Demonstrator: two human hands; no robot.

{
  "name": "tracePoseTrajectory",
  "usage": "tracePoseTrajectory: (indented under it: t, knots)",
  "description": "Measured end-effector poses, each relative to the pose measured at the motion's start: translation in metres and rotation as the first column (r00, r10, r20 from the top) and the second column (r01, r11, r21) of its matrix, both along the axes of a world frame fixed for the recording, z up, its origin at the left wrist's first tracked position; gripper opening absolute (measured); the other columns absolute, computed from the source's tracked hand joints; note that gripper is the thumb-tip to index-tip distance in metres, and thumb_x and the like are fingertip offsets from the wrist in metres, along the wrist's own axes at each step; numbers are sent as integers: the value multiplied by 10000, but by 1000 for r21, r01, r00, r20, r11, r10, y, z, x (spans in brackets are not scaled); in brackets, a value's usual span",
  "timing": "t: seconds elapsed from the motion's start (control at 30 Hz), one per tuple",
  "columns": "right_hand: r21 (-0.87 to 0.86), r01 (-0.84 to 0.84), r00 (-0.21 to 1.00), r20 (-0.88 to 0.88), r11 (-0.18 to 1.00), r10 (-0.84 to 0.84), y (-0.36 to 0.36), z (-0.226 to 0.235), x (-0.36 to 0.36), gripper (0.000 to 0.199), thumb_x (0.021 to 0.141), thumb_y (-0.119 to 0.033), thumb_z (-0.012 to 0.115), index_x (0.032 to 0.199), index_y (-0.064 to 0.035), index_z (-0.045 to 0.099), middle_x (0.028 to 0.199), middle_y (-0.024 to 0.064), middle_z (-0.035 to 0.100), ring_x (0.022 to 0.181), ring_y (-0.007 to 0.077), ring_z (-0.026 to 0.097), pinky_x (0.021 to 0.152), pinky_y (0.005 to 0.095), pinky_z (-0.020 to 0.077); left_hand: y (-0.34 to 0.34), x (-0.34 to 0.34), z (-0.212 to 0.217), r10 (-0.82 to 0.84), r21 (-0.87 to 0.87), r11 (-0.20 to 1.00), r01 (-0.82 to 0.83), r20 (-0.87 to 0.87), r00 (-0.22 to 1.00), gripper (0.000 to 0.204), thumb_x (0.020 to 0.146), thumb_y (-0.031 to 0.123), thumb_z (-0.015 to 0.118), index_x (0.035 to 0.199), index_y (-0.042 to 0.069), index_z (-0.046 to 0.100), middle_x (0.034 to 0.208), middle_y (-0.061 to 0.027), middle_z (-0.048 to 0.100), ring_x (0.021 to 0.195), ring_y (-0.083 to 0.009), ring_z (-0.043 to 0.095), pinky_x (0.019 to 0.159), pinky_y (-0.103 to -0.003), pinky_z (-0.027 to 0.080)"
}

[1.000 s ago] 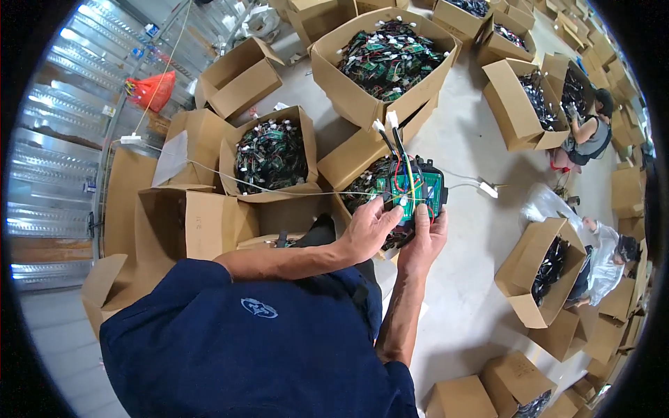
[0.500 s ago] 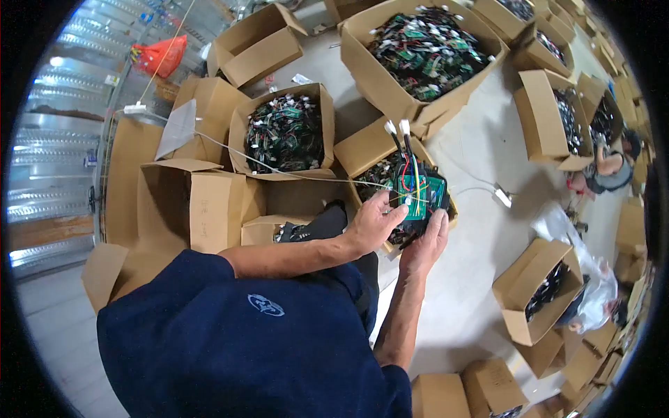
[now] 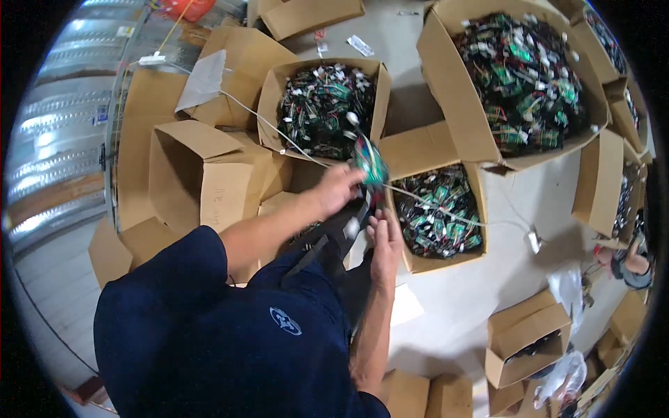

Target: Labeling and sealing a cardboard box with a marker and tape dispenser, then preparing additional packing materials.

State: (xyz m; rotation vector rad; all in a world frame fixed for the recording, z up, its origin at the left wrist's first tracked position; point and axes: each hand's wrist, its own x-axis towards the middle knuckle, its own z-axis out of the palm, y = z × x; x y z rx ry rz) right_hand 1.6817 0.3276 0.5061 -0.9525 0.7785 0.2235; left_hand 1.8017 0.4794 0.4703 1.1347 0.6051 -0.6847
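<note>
A green circuit board with wires (image 3: 371,167), smeared by motion, is in my left hand (image 3: 339,189). The fingers grip its near left edge, and a white plug sticks up from its far end. Close below the board, my right hand (image 3: 385,247) has its fingers stretched forward; I see nothing firmly held in it. A blurred white connector (image 3: 353,227) shows just left of those fingers. To the right of both hands stands a carton (image 3: 446,263) filled with green boards (image 3: 439,216). Another carton (image 3: 382,104) of boards and wires lies beyond my left hand.
A large carton (image 3: 463,104) heaped with boards stands far right. Opened cartons (image 3: 226,188) crowd the left beside a metal wall (image 3: 63,125). A white cable (image 3: 268,125) runs across the work area. Another person (image 3: 634,261) is at the right edge.
The board has moved left, away from above the near carton, and that carton's contents now show. My right hand has come off the board. The whole view has shifted.
</note>
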Motion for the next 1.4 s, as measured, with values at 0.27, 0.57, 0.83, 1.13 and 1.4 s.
tracePoseTrajectory:
  t: [0.27, 0.57, 0.83, 1.13, 1.4]
  knots:
    - [-159, 172, 835, -501, 972, -229, 4, -73, -259, 369, 999, -227, 609, 1210, 76, 612, 959, 106, 678, 803, 130, 637, 671, 240, 507, 211, 188, -186, -513, 901, 118, 418, -305, 802, 379, 854, 380, 690, 980, 23, 710, 927, -136, 691, 843, -256, 624, 737, -433, 491]
    - [-372, 395, 552, -635, 840, -541, 80, -56, -526, 292, 980, -238, 595, 1006, 39, 683, 858, 84, 688, 726, 121, 641, 625, 245, 525, 133, 158, -133, -904, 987, 24, 158, -46, 424, 595, 872, 461, 713, 1179, -46, 672, 1064, -149, 720, 982, -234, 660, 893, -367, 490]
    - [-352, 612, 436, -598, 709, -673, 202, -76, -679, 296, 942, -248, 591, 891, 24, 697, 798, 88, 687, 680, 163, 643, 650, 302, 549, -86, -269, -62, -969, 539, -10, 842, -214, 125, 167, 902, 255, 672, 846, 103, 711, 708, 2, 620, 633, -95, 566, 548, -240, 433]
    - [-184, 981, -54, -538, 56, -841, 301, -107, -730, 282, 919, -235, 609, 960, 38, 670, 758, 81, 652, 609, 149, 611, 521, 305, 496, -304, -580, 67, -700, 498, -463, 733, 302, -647, 422, 952, 251, 654, 1232, -63, 623, 1066, -112, 706, 951, -164, 659, 852, -312, 529]
    - [-510, 853, -150, -441, 110, -885, 281, -139, -762, 410, 920, -353, 633, 1008, 35, 731, 787, 88, 707, 724, 134, 611, 655, 317, 501, -345, -617, -50, -545, 709, -630, 316, -114, -831, 309, 859, 190, 653, 593, 42, 599, 553, -51, 559, 546, -133, 565, 547, -336, 472]
